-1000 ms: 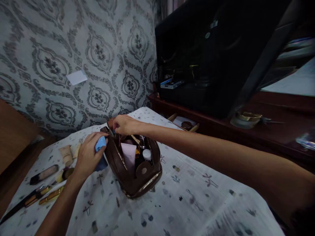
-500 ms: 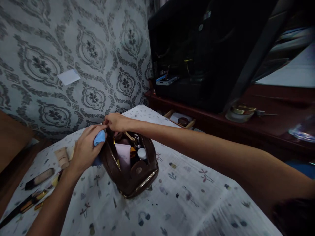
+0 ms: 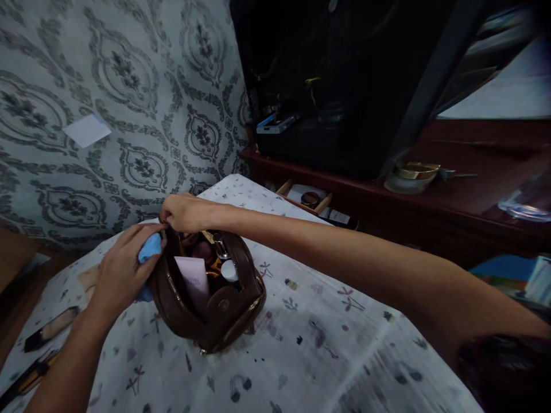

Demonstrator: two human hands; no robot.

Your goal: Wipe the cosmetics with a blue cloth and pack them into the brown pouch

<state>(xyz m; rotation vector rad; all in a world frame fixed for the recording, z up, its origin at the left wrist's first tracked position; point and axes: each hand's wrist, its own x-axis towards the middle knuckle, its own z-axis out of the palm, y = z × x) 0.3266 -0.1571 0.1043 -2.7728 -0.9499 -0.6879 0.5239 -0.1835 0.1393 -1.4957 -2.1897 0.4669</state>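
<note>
A brown zippered makeup bag (image 3: 181, 315) stands unzipped on the patterned cloth. Inside it I see a pale pink tube (image 3: 193, 281), a white-capped jar (image 3: 229, 271) and a silver-topped bottle (image 3: 221, 245). My left hand (image 3: 124, 258) is closed around a light blue cloth (image 3: 150, 248), its fingers against the bag's left rim. At the bag's far left corner my right hand (image 3: 183, 212) pinches the edge, fingers curled; the fingertips are partly hidden. My right forearm stretches over the back of the bag.
Left of the bag lie a beige tube (image 3: 88, 280), a foundation bottle (image 3: 51, 328) and dark brushes (image 3: 28, 378), partly behind my left arm. A dark television (image 3: 336, 103) stands on a reddish-brown cabinet (image 3: 473, 195) with an open drawer (image 3: 327, 202). Patterned wallpaper is behind.
The view has shifted, so the bag and hands sit further left in the picture. Both hands stay at the bag's left rim, and the blue cloth stays in my left hand.
</note>
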